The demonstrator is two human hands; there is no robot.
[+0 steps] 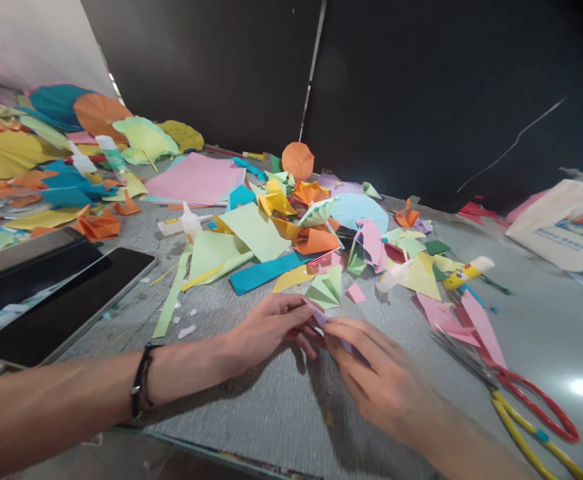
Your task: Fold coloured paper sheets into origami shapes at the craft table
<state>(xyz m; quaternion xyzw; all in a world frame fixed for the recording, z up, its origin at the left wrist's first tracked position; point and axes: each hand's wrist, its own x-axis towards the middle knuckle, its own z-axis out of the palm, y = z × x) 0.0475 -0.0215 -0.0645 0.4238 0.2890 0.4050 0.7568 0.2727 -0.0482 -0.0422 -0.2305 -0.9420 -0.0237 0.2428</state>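
Note:
A small folded piece of purple paper (320, 317) is held between both hands above the grey table (271, 413), near its front edge. My left hand (274, 327) pinches its upper left end between thumb and fingers. My right hand (376, 377) grips the other end, its fingers covering most of the paper. Just beyond the hands lie a green folded paper (325, 288), a small pink scrap (355, 293) and a blue strip (266, 272).
Scissors (491, 380) with red and yellow handles lie at the right, near a glue stick (468, 273). A dark tablet (69, 307) sits at the left. Coloured paper and glue bottles (190, 221) cover the back. A white bag (566, 223) stands far right.

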